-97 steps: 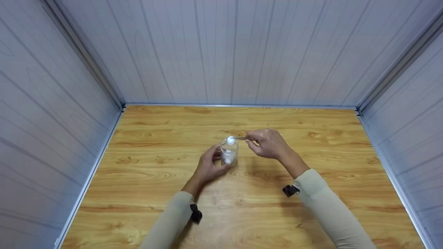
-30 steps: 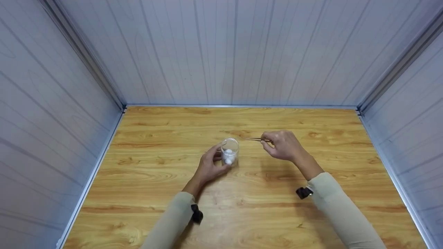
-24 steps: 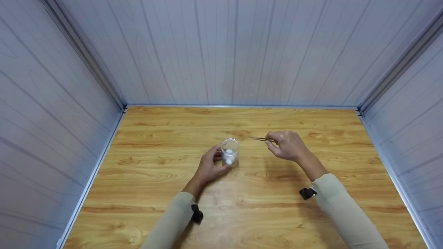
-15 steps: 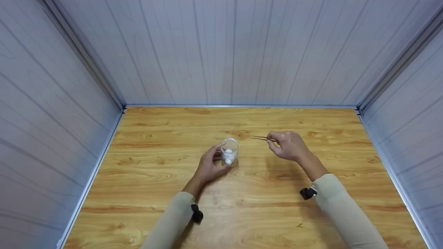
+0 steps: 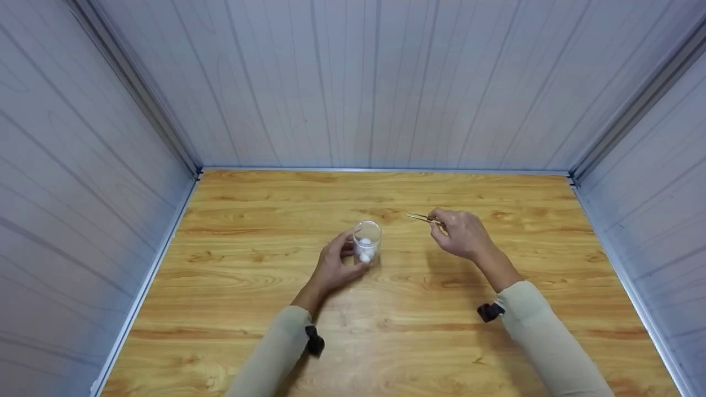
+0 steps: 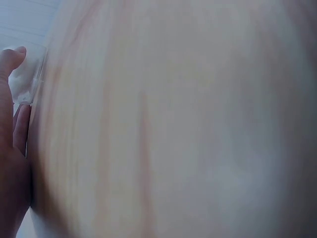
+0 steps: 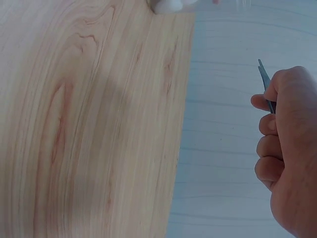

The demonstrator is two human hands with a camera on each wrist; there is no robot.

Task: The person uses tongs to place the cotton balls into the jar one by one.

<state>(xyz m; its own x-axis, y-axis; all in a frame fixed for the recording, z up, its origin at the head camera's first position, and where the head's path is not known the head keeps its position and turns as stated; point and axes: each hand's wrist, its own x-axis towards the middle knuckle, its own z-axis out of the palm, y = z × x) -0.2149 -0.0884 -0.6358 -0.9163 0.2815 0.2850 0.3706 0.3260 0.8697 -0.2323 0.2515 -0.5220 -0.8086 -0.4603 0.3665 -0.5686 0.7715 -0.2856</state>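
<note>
A clear glass cup (image 5: 368, 231) stands near the middle of the table with several white cotton balls (image 5: 365, 255) inside. My left hand (image 5: 335, 263) grips its left side, thumb in front. In the left wrist view that hand (image 6: 12, 129) and part of the cup (image 6: 30, 82) show at the left edge. My right hand (image 5: 460, 234) pinches slim tweezers (image 5: 423, 218) to the right of the cup, above the table. Their tips point left, slightly apart, with nothing between them. The right wrist view shows the tweezers (image 7: 264, 77) between thumb and forefinger, other fingers curled.
The wood-grain table (image 5: 248, 309) is enclosed by pale panel walls (image 5: 353, 82) at the back, left and right. Metal strips (image 5: 276, 167) run along its edges. Black wrist cameras (image 5: 490, 312) sit at both sleeves.
Earlier the tweezers held a cotton ball over the cup's mouth; that ball is no longer in them. My right hand moved right with the tweezers, whose tips spread slightly. My left hand stayed put.
</note>
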